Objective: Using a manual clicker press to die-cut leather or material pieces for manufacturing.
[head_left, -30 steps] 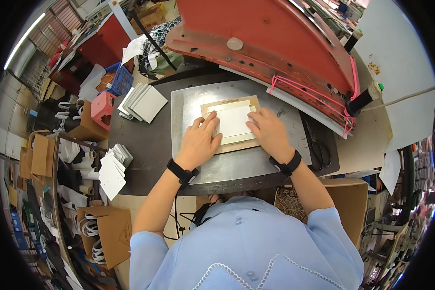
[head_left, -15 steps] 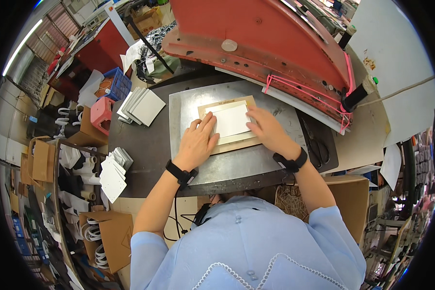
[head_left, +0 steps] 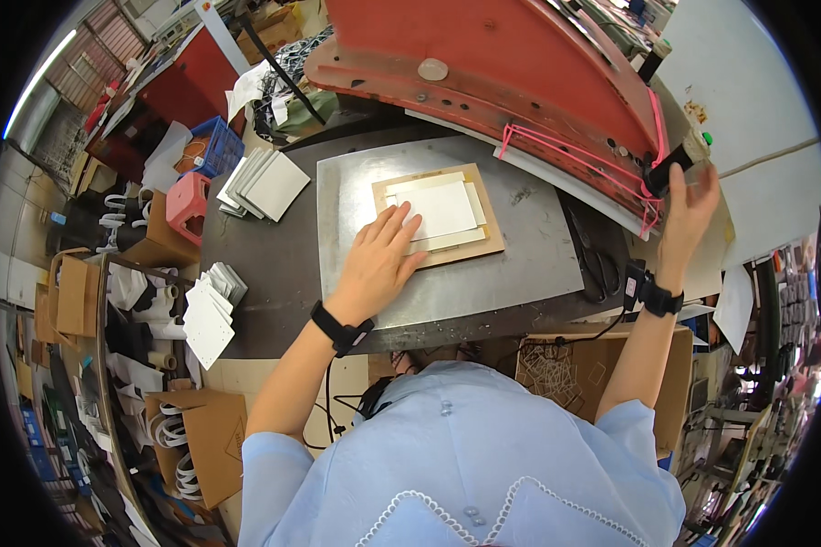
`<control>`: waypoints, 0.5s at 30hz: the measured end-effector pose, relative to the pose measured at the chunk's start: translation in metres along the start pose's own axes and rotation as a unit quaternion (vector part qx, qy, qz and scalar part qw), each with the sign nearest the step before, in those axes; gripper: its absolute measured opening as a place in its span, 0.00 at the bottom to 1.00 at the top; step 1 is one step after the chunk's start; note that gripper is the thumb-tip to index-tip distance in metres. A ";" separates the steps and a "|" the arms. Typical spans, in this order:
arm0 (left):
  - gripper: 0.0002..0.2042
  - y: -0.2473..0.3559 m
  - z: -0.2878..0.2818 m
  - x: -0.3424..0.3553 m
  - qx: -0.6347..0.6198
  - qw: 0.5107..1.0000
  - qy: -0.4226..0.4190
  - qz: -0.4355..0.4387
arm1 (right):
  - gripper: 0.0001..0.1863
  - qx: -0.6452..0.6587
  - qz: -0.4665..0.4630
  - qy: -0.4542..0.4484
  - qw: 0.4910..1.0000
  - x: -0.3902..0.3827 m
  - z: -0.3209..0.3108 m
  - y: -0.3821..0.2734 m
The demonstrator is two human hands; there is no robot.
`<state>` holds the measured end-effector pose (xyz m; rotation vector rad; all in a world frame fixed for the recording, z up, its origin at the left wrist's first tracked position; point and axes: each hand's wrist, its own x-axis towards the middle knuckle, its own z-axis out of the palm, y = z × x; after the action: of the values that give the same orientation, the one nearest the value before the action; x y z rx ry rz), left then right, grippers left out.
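Note:
My left hand (head_left: pixel 385 255) lies open, its spread fingertips on a white rectangular piece (head_left: pixel 436 206) stacked on a tan board (head_left: pixel 488 244). The board rests on a metal plate (head_left: pixel 529 273). My right hand (head_left: pixel 687 205) is raised with thumb and fingers apart at a black cylindrical handle with a green button (head_left: pixel 675 160) on the red machine (head_left: pixel 493 64); I cannot tell whether it touches the handle. Pink cord (head_left: pixel 556 152) runs along the machine's lower edge.
Two stacks of white panels (head_left: pixel 274 182) (head_left: pixel 212 324) stand on the dark table (head_left: pixel 255 301). Black scissors (head_left: pixel 600 273) lie right of the plate. A blue crate (head_left: pixel 217 150), pink stool (head_left: pixel 188 201) and cardboard boxes (head_left: pixel 212 456) sit at the left. An open box (head_left: pixel 657 383) is below right.
My right hand has left the white piece and moved up and right to the machine's black handle. My left hand remains on the piece.

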<state>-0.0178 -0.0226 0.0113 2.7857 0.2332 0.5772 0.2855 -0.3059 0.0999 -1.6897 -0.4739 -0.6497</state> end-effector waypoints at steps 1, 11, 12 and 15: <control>0.21 0.002 -0.003 -0.002 -0.017 1.000 0.005 -0.005 | 0.28 0.056 0.019 -0.050 0.997 0.007 0.005 0.005; 0.11 0.051 -0.047 -0.033 -0.272 0.957 -0.099 0.028 | 0.21 0.136 0.136 -0.135 0.972 0.027 0.013 0.046; 0.11 0.056 -0.050 -0.032 -0.285 0.951 -0.120 0.017 | 0.21 0.135 0.127 -0.132 0.974 0.025 0.013 0.044; 0.11 0.071 -0.054 -0.025 -0.309 0.938 -0.153 0.019 | 0.24 0.093 0.134 -0.132 0.978 0.004 0.001 0.029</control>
<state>-0.0555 -0.0818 0.0720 2.2197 -0.0652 0.1691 0.3074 -0.3118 0.0807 -1.6294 -0.4669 -0.1775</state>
